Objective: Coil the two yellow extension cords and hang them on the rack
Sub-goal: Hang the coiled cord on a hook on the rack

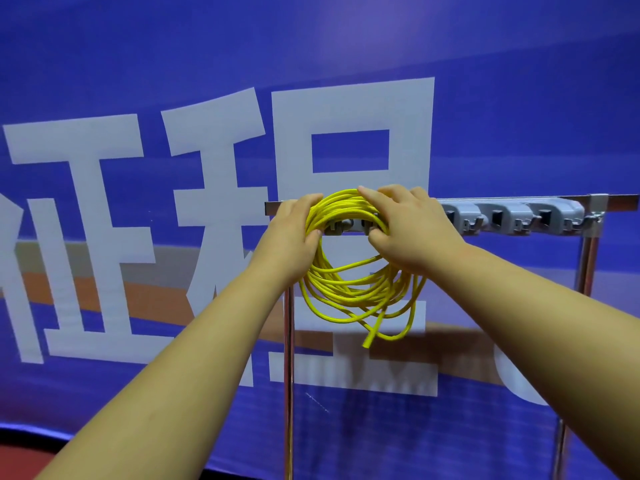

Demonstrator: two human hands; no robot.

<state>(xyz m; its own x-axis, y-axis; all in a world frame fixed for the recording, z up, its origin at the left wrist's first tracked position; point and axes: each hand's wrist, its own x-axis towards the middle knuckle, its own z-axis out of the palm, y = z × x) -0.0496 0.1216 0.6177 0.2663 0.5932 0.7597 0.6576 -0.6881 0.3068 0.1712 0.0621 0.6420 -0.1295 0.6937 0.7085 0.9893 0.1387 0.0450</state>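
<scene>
behind rack (288, 375), blue banner (138, 64), grey hooks (504, 218) right of cord (349, 294)

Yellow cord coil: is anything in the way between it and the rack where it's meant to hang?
Nothing visible. The left hand and right hand grip the cord coil right at the left end of the rack, with a grey holder showing through its middle.

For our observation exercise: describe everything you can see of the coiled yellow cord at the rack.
The coiled yellow cord is smooth, glossy cable, plastic-sheathed by its look, wound in many loose, uneven loops. It is held upright at the left end of the shiny metal rack with grey clips. The left hand grips its left side, the right hand its upper right. One loose end dangles below.
</scene>
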